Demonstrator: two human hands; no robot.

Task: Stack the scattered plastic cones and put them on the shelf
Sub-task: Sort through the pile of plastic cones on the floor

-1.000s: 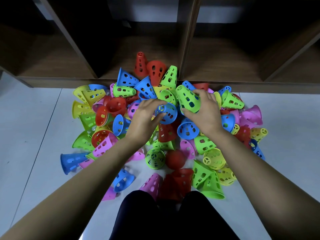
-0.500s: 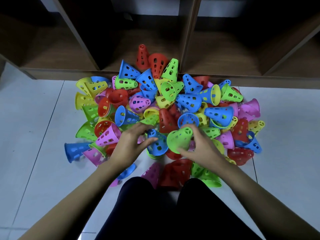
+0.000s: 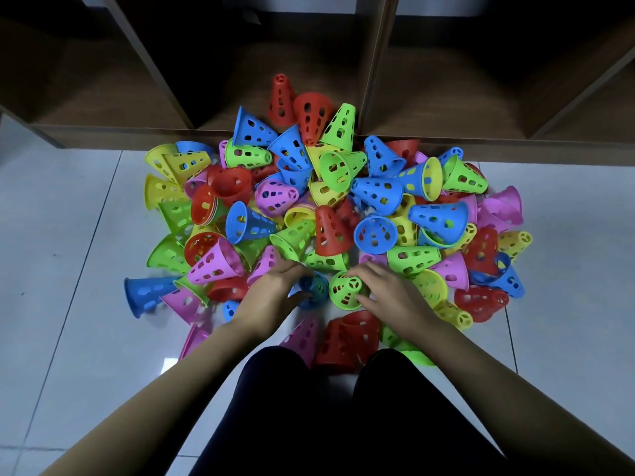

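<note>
While both arms (image 3: pixel 165 389) reach forward, my right hand (image 3: pixel 391 298) grips a green cone (image 3: pixel 343 295) at the near edge of the pile (image 3: pixel 326 201) on the floor (image 3: pixel 68 269) — tip up toward me, axis near upright. My left hand (image 3: pixel 271 297) curls its fingers (image 3: pixel 292 267) round a blue cone (image 3: pixel 315 287) just beside it. Both perforated plastic.

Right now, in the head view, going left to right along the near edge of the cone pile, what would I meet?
Blue perforated plastic cone lying on its side → left hand → held blue plastic cone → held green perforated plastic cone → right hand → red perforated plastic cone.
</note>
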